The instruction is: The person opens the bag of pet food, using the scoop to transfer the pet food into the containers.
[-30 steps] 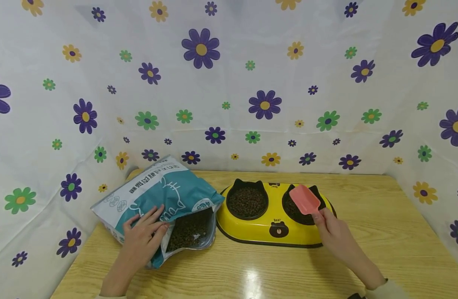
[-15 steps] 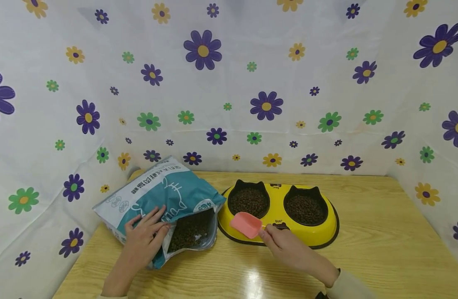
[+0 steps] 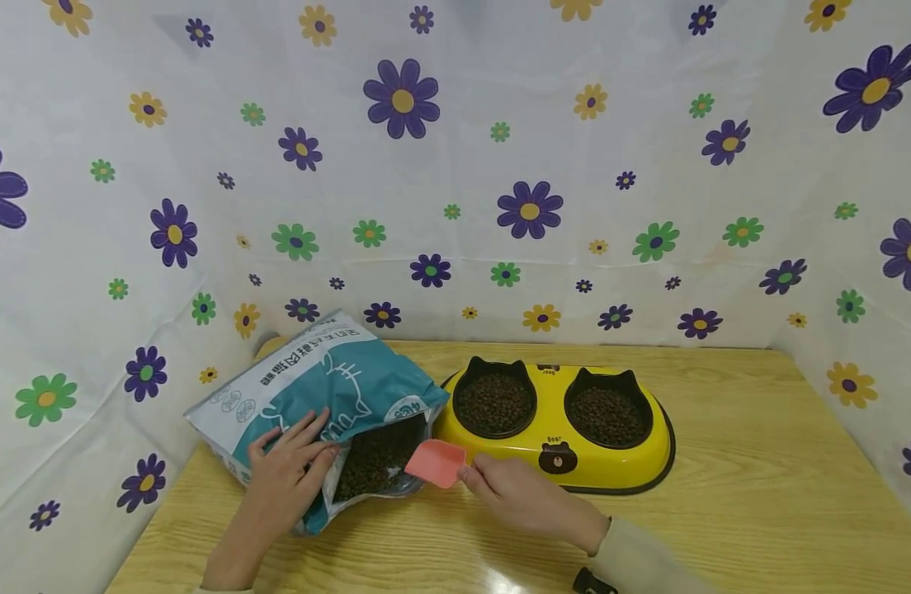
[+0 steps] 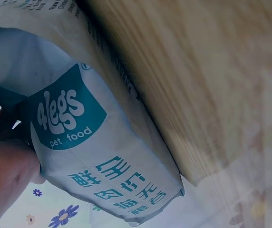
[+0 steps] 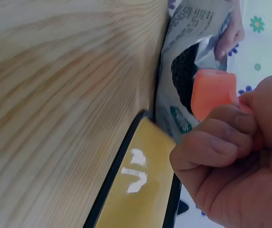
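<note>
In the head view my left hand [image 3: 288, 470] rests on a teal and white pet food bag [image 3: 381, 375], fingers spread beside its gaping mouth. Brown kibble [image 3: 377, 462] shows inside the bag. My right hand [image 3: 530, 499] grips a pink scoop [image 3: 436, 464] by its handle. The scoop's front edge is at the right side of the bag's mouth, and no kibble can be seen in it. In the right wrist view, curled fingers [image 5: 217, 142] wrap the handle of the scoop [image 5: 214, 92]. The left wrist view shows the bag [image 4: 112, 137] lying on its side.
A yellow double feeder [image 3: 597, 470] stands right of the bag. Its two black cat-eared bowls, the left bowl [image 3: 494, 398] and the right bowl [image 3: 608, 408], both contain kibble. All this is on a wooden table [image 3: 752, 462] before a flower-patterned cloth [image 3: 455, 148].
My right hand has carried the scoop leftward, from above the right bowl, past the feeder's front, to the bag's mouth. The left hand has stayed on the bag.
</note>
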{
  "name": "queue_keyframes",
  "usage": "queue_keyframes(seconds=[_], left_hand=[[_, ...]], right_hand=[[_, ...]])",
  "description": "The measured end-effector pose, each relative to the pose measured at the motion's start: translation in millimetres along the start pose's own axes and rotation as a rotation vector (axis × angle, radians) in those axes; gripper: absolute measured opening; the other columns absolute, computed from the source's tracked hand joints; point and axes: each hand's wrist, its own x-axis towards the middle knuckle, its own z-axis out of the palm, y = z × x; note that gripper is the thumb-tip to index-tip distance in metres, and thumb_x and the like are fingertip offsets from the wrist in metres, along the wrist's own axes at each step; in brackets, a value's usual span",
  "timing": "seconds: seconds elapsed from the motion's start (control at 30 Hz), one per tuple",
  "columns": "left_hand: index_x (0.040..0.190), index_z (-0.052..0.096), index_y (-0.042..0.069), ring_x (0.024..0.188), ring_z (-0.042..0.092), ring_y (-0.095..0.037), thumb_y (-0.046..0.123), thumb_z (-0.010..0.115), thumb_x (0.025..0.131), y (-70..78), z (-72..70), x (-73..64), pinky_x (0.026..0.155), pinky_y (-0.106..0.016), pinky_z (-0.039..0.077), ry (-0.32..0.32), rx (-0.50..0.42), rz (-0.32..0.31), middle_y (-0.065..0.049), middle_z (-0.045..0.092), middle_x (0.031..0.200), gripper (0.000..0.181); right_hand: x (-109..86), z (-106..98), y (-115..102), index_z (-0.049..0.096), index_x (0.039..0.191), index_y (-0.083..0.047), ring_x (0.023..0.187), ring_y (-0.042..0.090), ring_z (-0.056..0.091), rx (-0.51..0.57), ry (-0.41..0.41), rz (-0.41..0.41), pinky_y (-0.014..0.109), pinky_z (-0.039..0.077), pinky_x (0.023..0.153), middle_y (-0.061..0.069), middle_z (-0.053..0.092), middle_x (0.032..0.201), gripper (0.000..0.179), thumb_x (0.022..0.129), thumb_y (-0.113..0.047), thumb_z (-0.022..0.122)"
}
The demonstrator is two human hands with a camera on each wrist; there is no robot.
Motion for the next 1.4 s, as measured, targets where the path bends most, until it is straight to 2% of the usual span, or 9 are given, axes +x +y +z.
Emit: queue_keyframes(seconds=[0.17, 0.27, 0.5, 0.73, 0.9, 0.97, 1.07, 1.2, 1.4], left_hand=[[0.108, 0.080, 0.016, 0.137, 0.053, -0.039, 0.021, 0.056, 0.105, -1.5, 1.9, -0.5, 0.105, -0.064, 0.021, 0.002, 0.000, 0.003, -0.014, 0.060, 0.146, 0.025], [0.108, 0.080, 0.016, 0.137, 0.053, -0.040, 0.021, 0.056, 0.105, -2.1, 2.6, -0.8, 0.104, -0.064, 0.021, 0.007, -0.002, 0.008, -0.014, 0.060, 0.146, 0.024], [0.109, 0.080, 0.015, 0.136, 0.054, -0.040, 0.019, 0.057, 0.104, -0.2, -0.1, -0.2, 0.105, -0.064, 0.021, 0.020, -0.006, 0.015, -0.015, 0.061, 0.145, 0.024], [0.108, 0.080, 0.016, 0.136, 0.054, -0.040, 0.020, 0.057, 0.104, -0.7, 1.7, -0.6, 0.104, -0.064, 0.021, 0.011, -0.010, 0.010, -0.015, 0.060, 0.145, 0.024], [0.107, 0.080, 0.017, 0.136, 0.054, -0.039, 0.020, 0.056, 0.104, -1.5, 1.2, -1.1, 0.105, -0.065, 0.021, 0.016, -0.013, 0.003, -0.014, 0.060, 0.146, 0.024], [0.108, 0.080, 0.017, 0.137, 0.053, -0.040, 0.021, 0.056, 0.104, -1.7, 0.3, -0.6, 0.105, -0.065, 0.020, 0.009, -0.011, 0.001, -0.014, 0.059, 0.147, 0.024], [0.107, 0.081, 0.018, 0.137, 0.052, -0.040, 0.021, 0.057, 0.104, -1.6, 0.0, -0.4, 0.105, -0.065, 0.020, 0.000, -0.012, -0.004, -0.015, 0.059, 0.147, 0.024], [0.108, 0.080, 0.017, 0.137, 0.052, -0.041, 0.020, 0.057, 0.104, -0.7, 0.4, -1.5, 0.104, -0.064, 0.020, 0.004, -0.014, 0.005, -0.015, 0.059, 0.147, 0.024], [0.107, 0.081, 0.016, 0.137, 0.052, -0.040, 0.019, 0.057, 0.104, -1.4, 1.5, -1.3, 0.104, -0.064, 0.020, 0.013, -0.015, 0.006, -0.014, 0.059, 0.147, 0.024]], right_hand=[[14.2, 7.8, -14.0, 0.058, 0.086, -0.014, 0.051, 0.002, 0.035, -0.077, 0.010, 0.011, 0.018, 0.031, 0.054, -0.009, 0.040, 0.063, 0.035, 0.111, -0.034, 0.043], [21.5, 11.7, -23.4, 0.053, 0.075, -0.015, 0.049, 0.003, 0.033, -0.079, 0.004, 0.051, 0.019, 0.029, 0.052, -0.009, 0.037, 0.060, 0.039, 0.110, -0.030, 0.047], [39.8, 13.4, -42.1, 0.038, 0.054, -0.019, 0.041, 0.008, 0.026, 0.028, -0.016, 0.185, 0.021, 0.025, 0.047, -0.009, 0.029, 0.048, 0.055, 0.107, -0.025, 0.049], [51.2, 11.6, -48.8, 0.038, 0.053, -0.018, 0.033, 0.010, 0.033, 0.127, -0.067, 0.276, 0.024, 0.031, 0.039, -0.008, 0.031, 0.046, 0.055, 0.106, -0.025, 0.051], [60.2, 30.6, -36.2, 0.042, 0.055, -0.019, 0.035, 0.012, 0.035, 0.140, -0.053, 0.253, 0.026, 0.032, 0.038, -0.008, 0.033, 0.048, 0.052, 0.106, -0.030, 0.051], [66.2, 45.0, -24.9, 0.042, 0.056, -0.021, 0.035, 0.011, 0.034, 0.108, -0.033, 0.220, 0.027, 0.031, 0.038, -0.008, 0.033, 0.048, 0.053, 0.107, -0.033, 0.047], [68.0, 55.0, -23.4, 0.044, 0.058, -0.021, 0.039, 0.009, 0.033, 0.105, -0.016, 0.176, 0.026, 0.029, 0.042, -0.009, 0.034, 0.049, 0.052, 0.109, -0.034, 0.044], [62.1, 51.6, -39.6, 0.046, 0.061, -0.016, 0.044, 0.008, 0.030, 0.170, -0.031, 0.157, 0.024, 0.025, 0.047, -0.007, 0.035, 0.053, 0.051, 0.110, -0.030, 0.044], [59.3, 56.0, -40.9, 0.050, 0.072, -0.014, 0.048, 0.010, 0.031, 0.148, -0.033, 0.161, 0.024, 0.026, 0.051, -0.006, 0.036, 0.058, 0.045, 0.111, -0.033, 0.041]])
